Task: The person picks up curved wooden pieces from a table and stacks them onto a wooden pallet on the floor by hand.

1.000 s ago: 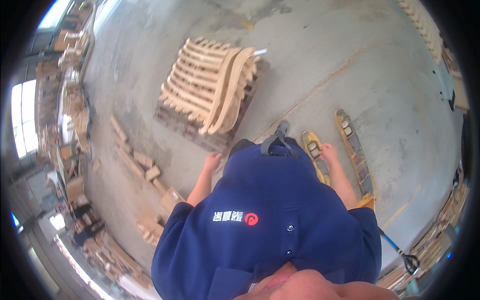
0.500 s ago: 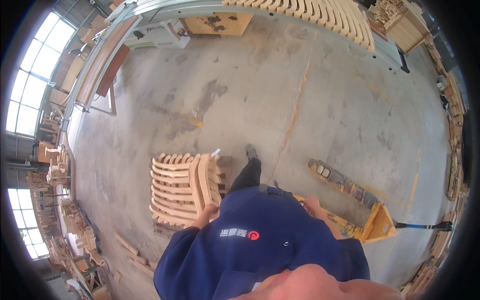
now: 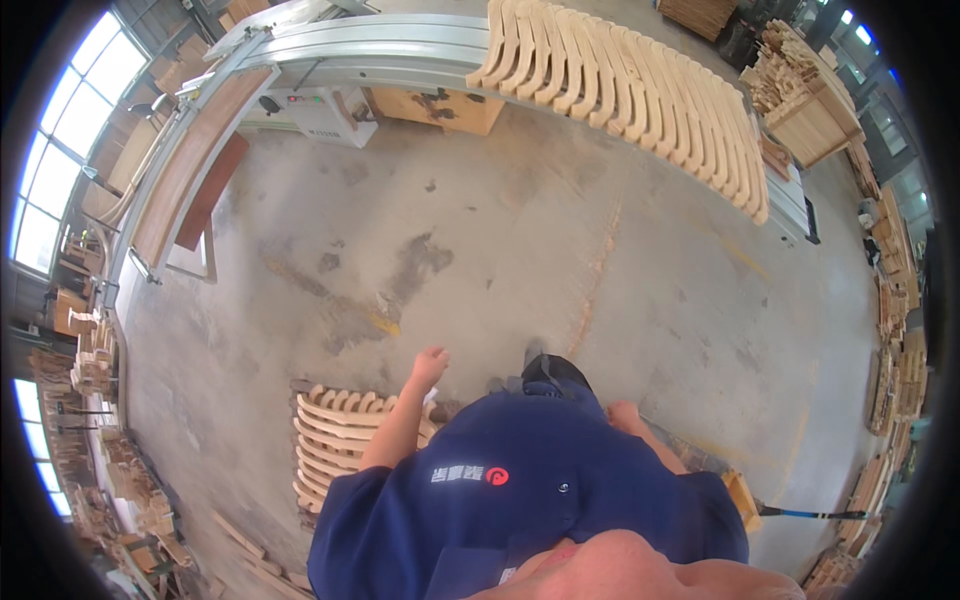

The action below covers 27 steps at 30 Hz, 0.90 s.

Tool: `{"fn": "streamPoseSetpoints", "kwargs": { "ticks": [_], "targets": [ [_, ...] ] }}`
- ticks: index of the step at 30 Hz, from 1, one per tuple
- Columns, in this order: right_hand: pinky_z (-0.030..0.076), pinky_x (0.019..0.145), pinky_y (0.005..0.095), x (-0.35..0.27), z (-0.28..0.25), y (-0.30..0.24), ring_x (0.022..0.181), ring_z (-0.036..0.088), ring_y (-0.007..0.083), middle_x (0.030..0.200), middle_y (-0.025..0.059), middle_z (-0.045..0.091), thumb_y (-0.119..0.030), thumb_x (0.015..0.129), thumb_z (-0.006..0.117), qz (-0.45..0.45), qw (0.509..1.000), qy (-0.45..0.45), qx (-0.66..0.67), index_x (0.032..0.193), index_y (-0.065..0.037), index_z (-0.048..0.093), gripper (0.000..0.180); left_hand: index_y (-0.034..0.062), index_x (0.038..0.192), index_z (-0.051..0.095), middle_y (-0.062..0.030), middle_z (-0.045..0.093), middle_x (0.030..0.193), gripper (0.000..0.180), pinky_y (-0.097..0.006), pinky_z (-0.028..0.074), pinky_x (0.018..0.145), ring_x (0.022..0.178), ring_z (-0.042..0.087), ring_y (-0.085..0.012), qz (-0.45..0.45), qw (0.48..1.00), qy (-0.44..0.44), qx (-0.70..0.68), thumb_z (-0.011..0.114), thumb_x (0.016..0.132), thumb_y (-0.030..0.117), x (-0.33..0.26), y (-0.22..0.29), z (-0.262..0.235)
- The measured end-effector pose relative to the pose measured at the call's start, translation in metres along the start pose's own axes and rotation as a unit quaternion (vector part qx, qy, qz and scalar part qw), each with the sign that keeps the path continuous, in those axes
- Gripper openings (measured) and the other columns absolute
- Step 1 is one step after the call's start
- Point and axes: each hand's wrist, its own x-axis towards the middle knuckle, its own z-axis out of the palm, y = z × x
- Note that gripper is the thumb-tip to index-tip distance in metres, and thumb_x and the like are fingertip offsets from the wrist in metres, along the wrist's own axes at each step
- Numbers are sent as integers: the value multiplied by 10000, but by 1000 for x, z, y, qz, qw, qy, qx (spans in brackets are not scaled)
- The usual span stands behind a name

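Note:
My left hand (image 3: 431, 366) is raised ahead of my body, its fingers curled and nothing visible in them. Below and left of it, partly covered by my forearm, curved wooden pieces (image 3: 335, 440) lie stacked on a low pallet (image 3: 298, 388). Close to my right side is my right hand (image 3: 622, 413), loosely curled, with no object seen in it. Ahead, a long row of similar curved wooden pieces (image 3: 620, 85) rests on a metal machine table (image 3: 400, 40). My body hides much of a yellow pallet jack (image 3: 742, 500) at the lower right.
A white machine cabinet (image 3: 330, 118) and a wooden panel (image 3: 430, 108) stand under the table. A wooden crate (image 3: 815, 130) is at the far right. Loose wood strips (image 3: 245, 540) lie at the lower left. Stacked timber lines both sides.
I have moved forward, bringing the machine table and its row nearer. My left hand has risen away from beside the pallet stack. The pallet jack has slipped mostly behind my body.

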Motion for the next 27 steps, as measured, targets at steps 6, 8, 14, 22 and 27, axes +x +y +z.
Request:
{"fn": "streamPoseSetpoints", "kwargs": {
  "ticks": [6,8,14,22,27],
  "targets": [
    [558,610,370,224,-144,29,673,674,215,835,120,700,-280,879,616,155,866,130,458,1083,-35,669,323,27,892,699,-92,637,680,235,-380,490,605,655,606,-161,-104,993,-27,38,615,848,243,61,-19,-29],
    [559,639,377,279,-203,25,709,679,224,864,134,703,-294,879,630,128,867,154,457,1100,-32,667,345,43,889,703,-94,641,682,225,-379,501,594,646,618,-166,-205,973,-70,78,613,848,245,69,-45,-48],
    [530,838,396,374,-461,-22,962,677,277,1031,181,705,-311,883,674,-18,877,253,409,1158,-23,650,399,48,923,712,-93,648,690,221,-370,506,590,639,626,-172,-301,931,-59,197,631,843,238,75,11,-91],
    [536,889,389,438,-725,-79,1045,671,275,1139,183,676,-223,890,680,-136,813,386,414,1224,2,609,409,55,969,724,-92,657,702,229,-359,513,586,630,636,-182,-212,959,-20,185,656,838,230,220,111,-97],
    [522,917,391,469,-805,-92,1113,641,313,1213,197,641,-215,867,697,-109,802,452,374,1236,5,600,441,-9,1074,708,-104,692,757,373,-353,515,612,651,640,-180,-196,980,-24,21,669,836,276,389,156,-122]
  ]
}}
